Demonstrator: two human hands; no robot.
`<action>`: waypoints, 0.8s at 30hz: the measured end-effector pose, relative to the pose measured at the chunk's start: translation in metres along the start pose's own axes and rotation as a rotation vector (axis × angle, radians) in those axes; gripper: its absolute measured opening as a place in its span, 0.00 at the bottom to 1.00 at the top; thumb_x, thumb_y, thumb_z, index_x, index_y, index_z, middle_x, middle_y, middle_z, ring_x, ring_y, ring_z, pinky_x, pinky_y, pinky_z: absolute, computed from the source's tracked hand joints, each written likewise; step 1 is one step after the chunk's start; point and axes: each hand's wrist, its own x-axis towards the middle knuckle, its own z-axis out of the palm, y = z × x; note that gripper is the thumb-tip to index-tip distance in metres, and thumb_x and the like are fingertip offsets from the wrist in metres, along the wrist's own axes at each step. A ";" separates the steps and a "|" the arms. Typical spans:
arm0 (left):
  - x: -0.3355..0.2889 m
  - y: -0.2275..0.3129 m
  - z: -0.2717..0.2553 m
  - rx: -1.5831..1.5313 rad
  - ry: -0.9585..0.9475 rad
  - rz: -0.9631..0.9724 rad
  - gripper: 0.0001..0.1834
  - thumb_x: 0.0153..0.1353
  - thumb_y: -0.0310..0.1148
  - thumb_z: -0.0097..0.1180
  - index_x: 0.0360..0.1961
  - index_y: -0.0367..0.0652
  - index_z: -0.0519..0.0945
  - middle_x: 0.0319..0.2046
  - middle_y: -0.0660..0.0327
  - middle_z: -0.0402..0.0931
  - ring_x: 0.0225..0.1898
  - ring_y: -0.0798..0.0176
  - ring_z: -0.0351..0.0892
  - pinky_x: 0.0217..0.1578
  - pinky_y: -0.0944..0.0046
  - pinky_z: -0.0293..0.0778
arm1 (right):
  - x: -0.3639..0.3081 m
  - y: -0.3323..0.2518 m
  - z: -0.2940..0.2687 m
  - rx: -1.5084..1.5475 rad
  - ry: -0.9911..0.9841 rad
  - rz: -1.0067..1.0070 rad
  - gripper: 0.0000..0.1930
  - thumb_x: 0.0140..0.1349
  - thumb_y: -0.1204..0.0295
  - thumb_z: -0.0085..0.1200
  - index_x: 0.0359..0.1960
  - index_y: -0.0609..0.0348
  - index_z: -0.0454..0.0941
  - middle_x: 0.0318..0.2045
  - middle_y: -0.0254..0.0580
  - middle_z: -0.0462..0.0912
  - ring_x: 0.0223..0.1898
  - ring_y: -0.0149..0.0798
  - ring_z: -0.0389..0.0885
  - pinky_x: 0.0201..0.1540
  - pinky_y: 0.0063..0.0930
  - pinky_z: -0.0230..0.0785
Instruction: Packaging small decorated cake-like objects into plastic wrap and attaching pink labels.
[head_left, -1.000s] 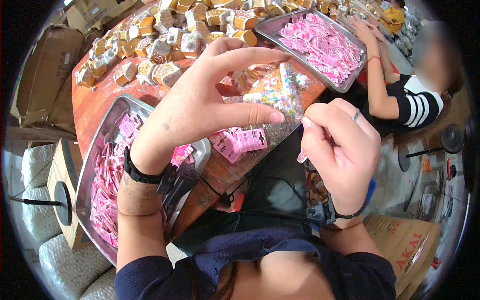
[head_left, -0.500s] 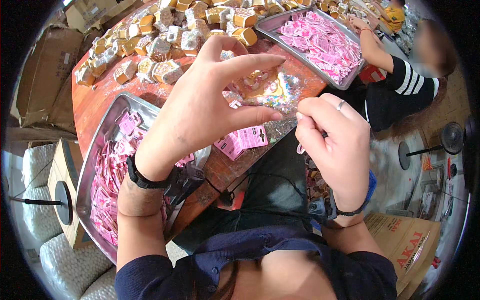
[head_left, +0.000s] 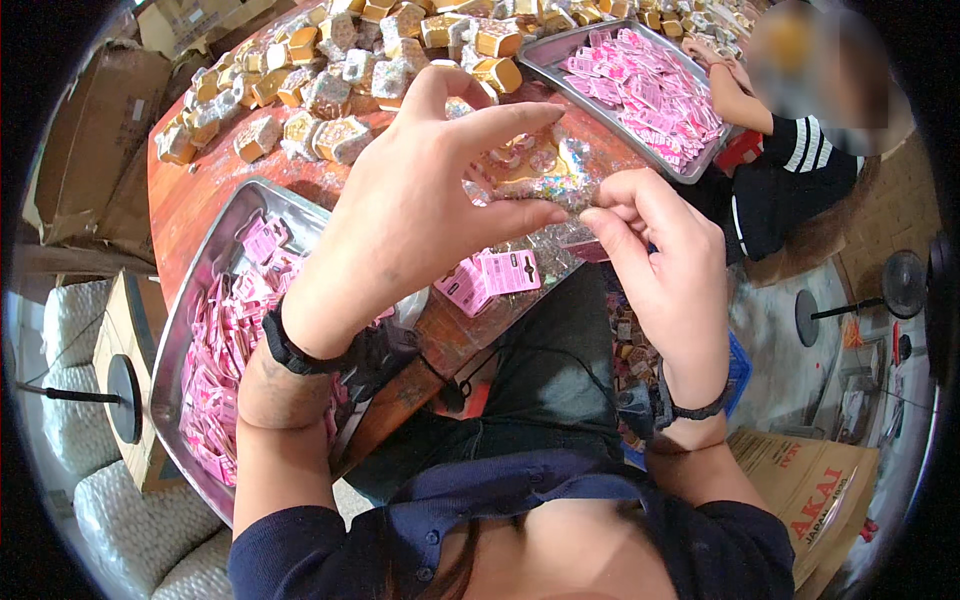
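My left hand (head_left: 420,190) curves its thumb and forefinger around a gold container (head_left: 530,165) topped with clear plastic and colourful beads. Its fingertips press on opposite sides, and the palm hides part of it. Close by on the right, my right hand (head_left: 665,240) has its thumb and forefinger pinched together at the container's near corner. A small dark pink card (head_left: 585,249) shows just under those fingertips; its other end is hidden. Below the container, a few pink cards with a hanging slot (head_left: 510,272) lie on the red-brown table (head_left: 420,355).
A metal tray (head_left: 180,330) of pink cards stands left, and another metal tray (head_left: 655,165) of them at the far right. Many gold containers (head_left: 300,45) crowd the back. A co-worker in a black sleeve (head_left: 800,145) reaches in at right. A blue crate (head_left: 738,370) stands beside my legs.
My right hand has moved slightly up and left, up against the container's corner, and its fingers have opened out somewhat. The pink card has come into sight beneath it. My left hand keeps its hold.
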 end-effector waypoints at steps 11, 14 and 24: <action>-0.004 -0.013 -0.002 0.048 -0.139 0.072 0.36 0.42 0.41 0.77 0.57 0.52 0.80 0.51 0.54 0.70 0.49 0.55 0.76 0.46 0.59 0.76 | 0.012 0.009 -0.004 0.045 -0.179 0.024 0.32 0.49 0.79 0.69 0.58 0.60 0.69 0.35 0.38 0.79 0.32 0.28 0.73 0.36 0.20 0.65; 0.000 -0.012 0.008 -0.268 -0.258 -0.041 0.43 0.47 0.48 0.74 0.63 0.44 0.72 0.50 0.55 0.69 0.49 0.61 0.75 0.45 0.63 0.77 | 0.007 0.021 0.002 -0.044 -0.160 -0.188 0.38 0.47 0.75 0.70 0.63 0.56 0.67 0.47 0.45 0.77 0.46 0.41 0.75 0.51 0.32 0.66; 0.027 -0.152 -0.012 -0.070 -0.149 -0.288 0.24 0.65 0.45 0.60 0.53 0.37 0.79 0.44 0.58 0.82 0.43 0.66 0.81 0.44 0.65 0.76 | -0.045 0.073 -0.107 -0.546 -0.463 0.221 0.31 0.47 0.72 0.68 0.56 0.59 0.74 0.46 0.50 0.79 0.50 0.52 0.77 0.55 0.38 0.67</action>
